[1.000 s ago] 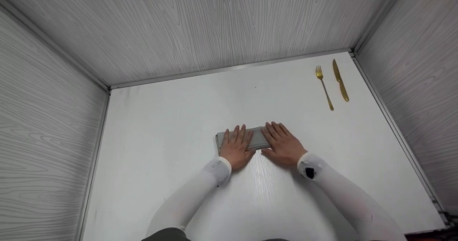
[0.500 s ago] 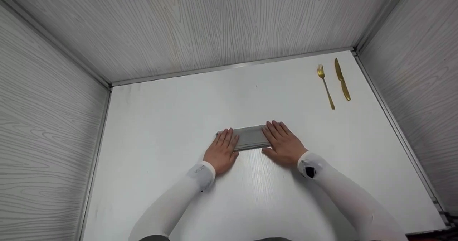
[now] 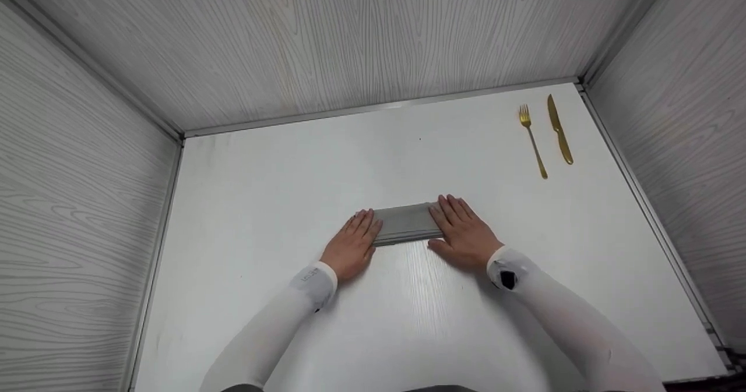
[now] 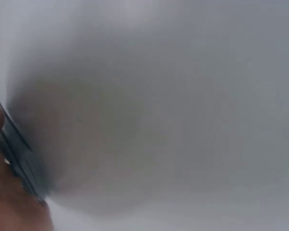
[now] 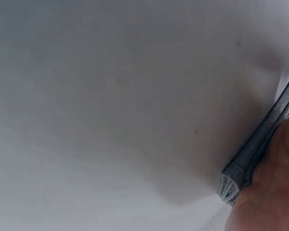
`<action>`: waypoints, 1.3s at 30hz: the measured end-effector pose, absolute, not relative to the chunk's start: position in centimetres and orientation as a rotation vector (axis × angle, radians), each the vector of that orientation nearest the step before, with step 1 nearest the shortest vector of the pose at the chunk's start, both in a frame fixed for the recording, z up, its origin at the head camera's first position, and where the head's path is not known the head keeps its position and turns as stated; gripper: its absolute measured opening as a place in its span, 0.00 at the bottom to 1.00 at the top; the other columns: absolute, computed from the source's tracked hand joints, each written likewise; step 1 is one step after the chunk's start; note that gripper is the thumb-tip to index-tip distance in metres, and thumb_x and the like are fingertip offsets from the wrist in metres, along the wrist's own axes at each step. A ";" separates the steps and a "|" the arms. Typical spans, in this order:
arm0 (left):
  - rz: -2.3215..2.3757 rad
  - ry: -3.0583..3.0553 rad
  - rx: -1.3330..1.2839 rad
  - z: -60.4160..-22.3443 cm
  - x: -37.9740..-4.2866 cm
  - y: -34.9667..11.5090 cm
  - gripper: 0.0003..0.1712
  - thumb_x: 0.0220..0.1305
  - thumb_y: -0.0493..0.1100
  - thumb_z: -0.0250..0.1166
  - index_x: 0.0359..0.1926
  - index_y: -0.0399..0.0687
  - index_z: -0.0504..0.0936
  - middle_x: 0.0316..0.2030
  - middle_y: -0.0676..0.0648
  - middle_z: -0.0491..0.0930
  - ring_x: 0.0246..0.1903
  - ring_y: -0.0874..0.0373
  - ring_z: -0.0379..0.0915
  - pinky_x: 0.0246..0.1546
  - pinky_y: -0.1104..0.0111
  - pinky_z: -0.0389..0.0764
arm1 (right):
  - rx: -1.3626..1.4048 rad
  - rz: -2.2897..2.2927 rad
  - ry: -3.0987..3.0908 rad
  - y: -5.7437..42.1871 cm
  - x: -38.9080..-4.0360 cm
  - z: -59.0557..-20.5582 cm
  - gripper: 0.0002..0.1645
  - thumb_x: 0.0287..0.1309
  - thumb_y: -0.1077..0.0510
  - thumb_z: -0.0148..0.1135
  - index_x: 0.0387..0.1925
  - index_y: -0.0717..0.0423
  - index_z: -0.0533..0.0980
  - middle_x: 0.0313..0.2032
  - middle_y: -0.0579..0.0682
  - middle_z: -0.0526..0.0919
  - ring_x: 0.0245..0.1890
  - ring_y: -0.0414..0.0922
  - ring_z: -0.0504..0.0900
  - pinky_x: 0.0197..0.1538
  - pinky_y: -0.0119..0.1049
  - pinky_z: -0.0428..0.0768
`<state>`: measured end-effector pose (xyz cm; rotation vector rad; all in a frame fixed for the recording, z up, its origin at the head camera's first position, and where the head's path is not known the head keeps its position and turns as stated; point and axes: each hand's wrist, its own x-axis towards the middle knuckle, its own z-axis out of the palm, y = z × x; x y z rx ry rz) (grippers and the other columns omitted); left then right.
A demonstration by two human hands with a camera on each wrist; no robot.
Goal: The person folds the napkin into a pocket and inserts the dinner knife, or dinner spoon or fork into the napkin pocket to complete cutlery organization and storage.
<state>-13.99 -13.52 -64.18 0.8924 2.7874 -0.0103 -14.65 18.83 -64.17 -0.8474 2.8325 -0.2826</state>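
Note:
A grey folded cloth lies flat in a long narrow strip on the white table, its layered edge facing the person. My left hand rests on its left end with straight fingers. On the right end my right hand presses with its fingers straight and close together. Both hands hide the ends of the strip in the head view. The left wrist view catches only a bit of the cloth beside the hand. In the right wrist view the cloth's folded layers show under the palm.
A gold fork and a gold knife lie side by side at the table's far right. Wood-grain panels wall in the back, left and right sides of the white table.
My left hand has slid left along the cloth from nearer its middle to its left end, uncovering more of it. The right hand stays in place on the right end.

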 end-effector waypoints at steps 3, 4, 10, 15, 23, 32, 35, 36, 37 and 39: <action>0.056 2.814 0.948 -64.0 -14.4 -14.8 0.33 0.81 0.53 0.48 0.80 0.50 0.58 0.80 0.46 0.50 0.79 0.53 0.41 0.77 0.62 0.47 | -0.836 -0.290 2.818 18.8 -14.9 -63.8 0.49 0.75 0.32 0.43 0.81 0.59 0.48 0.80 0.62 0.43 0.80 0.57 0.39 0.79 0.49 0.38; 0.092 2.817 0.956 -64.0 -14.4 -15.2 0.32 0.81 0.53 0.50 0.79 0.51 0.61 0.80 0.48 0.52 0.79 0.54 0.42 0.77 0.62 0.49 | -0.828 -0.285 2.807 18.7 -14.9 -63.7 0.49 0.75 0.32 0.43 0.81 0.58 0.48 0.80 0.62 0.43 0.80 0.57 0.39 0.79 0.49 0.37; 0.336 2.843 0.974 -63.6 -14.8 -16.7 0.26 0.74 0.51 0.63 0.70 0.54 0.76 0.71 0.51 0.68 0.74 0.56 0.57 0.70 0.61 0.67 | -0.807 -0.225 2.787 17.6 -15.2 -62.5 0.48 0.75 0.32 0.44 0.80 0.61 0.52 0.79 0.63 0.49 0.79 0.60 0.43 0.79 0.52 0.38; 0.433 2.868 0.963 -63.4 -15.3 -16.8 0.20 0.75 0.49 0.62 0.64 0.54 0.82 0.61 0.52 0.74 0.66 0.57 0.66 0.65 0.63 0.73 | -0.931 -0.212 2.882 14.9 -15.4 -61.7 0.41 0.73 0.37 0.55 0.74 0.59 0.67 0.73 0.59 0.66 0.75 0.59 0.58 0.76 0.56 0.54; 0.465 2.927 0.996 -62.9 -16.3 -16.4 0.14 0.76 0.48 0.61 0.55 0.52 0.87 0.52 0.50 0.82 0.57 0.54 0.75 0.59 0.61 0.77 | -1.106 -0.604 2.860 9.1 -15.4 -61.8 0.20 0.67 0.51 0.66 0.58 0.53 0.80 0.48 0.50 0.79 0.49 0.48 0.77 0.54 0.44 0.78; 0.591 3.064 1.178 -62.4 -16.0 -16.3 0.08 0.69 0.42 0.64 0.46 0.49 0.84 0.45 0.50 0.81 0.46 0.53 0.78 0.50 0.61 0.80 | -0.764 -0.830 2.744 6.8 -16.4 -62.7 0.11 0.74 0.52 0.58 0.48 0.50 0.84 0.41 0.45 0.81 0.40 0.43 0.80 0.45 0.42 0.80; 0.515 3.045 1.299 -62.5 -15.5 -16.2 0.05 0.67 0.41 0.64 0.42 0.51 0.83 0.41 0.52 0.81 0.40 0.55 0.78 0.42 0.62 0.81 | -0.635 -0.985 2.676 7.0 -16.8 -62.8 0.11 0.75 0.52 0.58 0.47 0.51 0.84 0.41 0.45 0.83 0.40 0.43 0.82 0.46 0.42 0.80; 0.479 3.020 1.321 -62.6 -15.4 -16.2 0.05 0.67 0.41 0.64 0.43 0.51 0.84 0.41 0.52 0.81 0.41 0.55 0.79 0.42 0.62 0.82 | -0.606 -1.030 2.653 7.1 -17.0 -62.9 0.11 0.75 0.52 0.59 0.48 0.51 0.83 0.42 0.46 0.84 0.41 0.43 0.82 0.47 0.43 0.80; 0.435 2.994 1.325 -62.8 -15.3 -16.0 0.07 0.68 0.42 0.64 0.45 0.52 0.85 0.43 0.52 0.82 0.42 0.56 0.79 0.42 0.63 0.82 | -0.586 -1.068 2.630 7.2 -17.1 -62.9 0.11 0.75 0.53 0.59 0.49 0.52 0.83 0.42 0.46 0.84 0.41 0.44 0.82 0.48 0.43 0.80; 0.367 2.954 1.292 -63.2 -15.3 -15.7 0.11 0.71 0.43 0.63 0.51 0.53 0.86 0.47 0.53 0.83 0.47 0.56 0.80 0.44 0.63 0.83 | -0.556 -1.103 2.587 7.4 -17.2 -63.0 0.12 0.75 0.53 0.59 0.52 0.52 0.82 0.45 0.47 0.84 0.44 0.44 0.81 0.50 0.43 0.80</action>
